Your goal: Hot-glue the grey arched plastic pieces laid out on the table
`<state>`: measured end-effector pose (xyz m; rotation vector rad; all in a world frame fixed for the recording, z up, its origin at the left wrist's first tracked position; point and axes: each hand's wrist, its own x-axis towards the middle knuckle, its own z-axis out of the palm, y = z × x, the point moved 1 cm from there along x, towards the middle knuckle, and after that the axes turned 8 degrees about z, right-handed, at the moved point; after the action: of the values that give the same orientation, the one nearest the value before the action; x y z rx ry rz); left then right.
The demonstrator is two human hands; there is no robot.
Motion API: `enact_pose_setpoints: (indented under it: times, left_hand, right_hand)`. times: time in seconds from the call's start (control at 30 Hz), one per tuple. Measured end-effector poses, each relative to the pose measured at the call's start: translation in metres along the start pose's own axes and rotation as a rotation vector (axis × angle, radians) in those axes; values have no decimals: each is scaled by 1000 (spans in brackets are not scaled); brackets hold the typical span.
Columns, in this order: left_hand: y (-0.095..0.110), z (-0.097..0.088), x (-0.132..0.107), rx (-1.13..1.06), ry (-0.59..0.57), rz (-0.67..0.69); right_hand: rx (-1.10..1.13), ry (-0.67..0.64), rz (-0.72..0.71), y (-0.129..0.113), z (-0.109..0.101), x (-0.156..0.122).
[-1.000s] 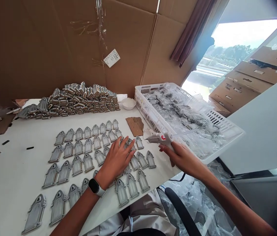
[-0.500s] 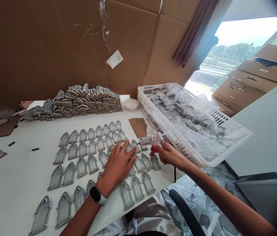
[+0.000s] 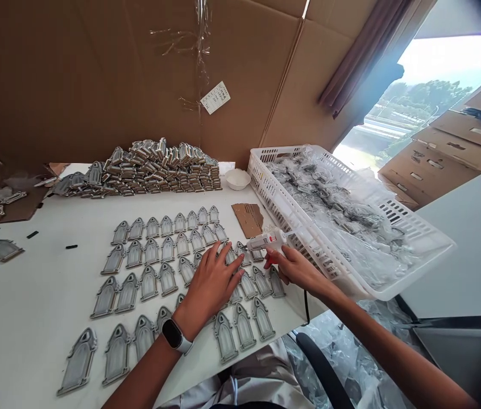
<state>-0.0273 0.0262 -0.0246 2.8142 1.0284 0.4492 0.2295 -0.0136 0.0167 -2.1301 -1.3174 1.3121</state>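
Note:
My right hand [image 3: 294, 267] grips a white glue gun [image 3: 266, 241] with a red trigger. Its nozzle points left, close above a small grey arched window-frame piece [image 3: 243, 253]. Spread over several of these pieces, my left hand [image 3: 215, 278] has its fingers stretched out, with the fingertips near the nozzle; it covers part of the rows. Rows of the same arched pieces [image 3: 168, 250] lie flat on the white table [image 3: 23, 318]. On my left wrist sits a smartwatch [image 3: 173, 334].
A heap of stacked arched pieces [image 3: 159, 170] lies along the cardboard wall [image 3: 116, 79]. Right of it stand a white bowl [image 3: 237, 179] and a white plastic crate [image 3: 330, 250] of bagged parts. A cardboard scrap [image 3: 248, 220] lies beside the crate. Loose pieces [image 3: 5, 250] are at far left.
The whole view has shifted slightly to the right in the picture. My hands and the glue gun keep nearly the same place over the pieces; the nozzle stays by my left fingertips.

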Motion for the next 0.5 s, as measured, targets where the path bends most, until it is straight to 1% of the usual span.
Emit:
enact_pose_setpoints:
  times: [0.13, 0.23, 0.4, 0.5]
  left_hand:
    - [1, 1, 0, -8, 15, -5]
    - [2, 3, -1, -10, 2, -10]
    - [2, 5, -1, 5, 14, -3]
    - [1, 7, -1, 10, 29, -4]
  right_hand:
    - [-126, 86, 0, -6, -1, -4]
    - [-236, 144, -33, -13, -4, -8]
    - [-427, 147, -122, -37, -16, -12]
    - [-550, 141, -205, -53, -20, -11]
